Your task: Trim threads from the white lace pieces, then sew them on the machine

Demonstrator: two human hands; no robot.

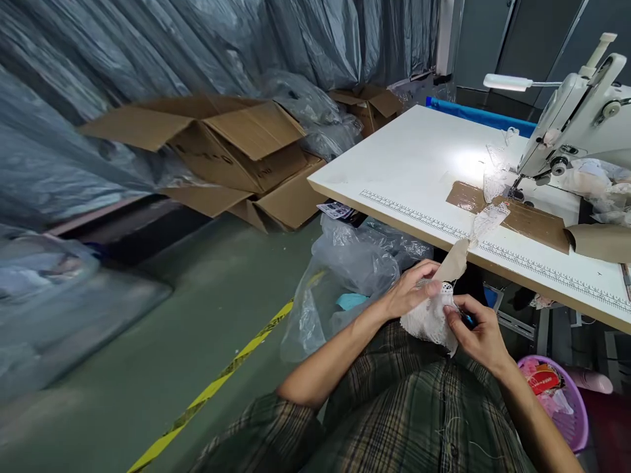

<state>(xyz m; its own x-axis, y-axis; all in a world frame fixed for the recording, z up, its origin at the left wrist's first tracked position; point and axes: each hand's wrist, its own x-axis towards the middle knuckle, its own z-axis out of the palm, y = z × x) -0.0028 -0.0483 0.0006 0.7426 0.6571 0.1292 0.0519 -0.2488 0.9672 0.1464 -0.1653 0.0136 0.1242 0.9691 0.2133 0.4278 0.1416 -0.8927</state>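
Observation:
Over my lap, my left hand [413, 288] pinches the upper edge of a bunch of white lace trim [430, 318]. My right hand [477, 330] is closed on the lace's right side, with something small and blue showing between its fingers. A strip of lace with a beige tape piece [452, 261] runs from my hands up over the table edge to the needle of the white sewing machine [572, 118].
The white sewing table [419, 164] has a printed ruler along its front edge and brown paper under the machine. Clear plastic bags [345, 276] lie on the green floor by my left knee. Open cardboard boxes [236, 157] sit left. A pink basket [562, 401] stands lower right.

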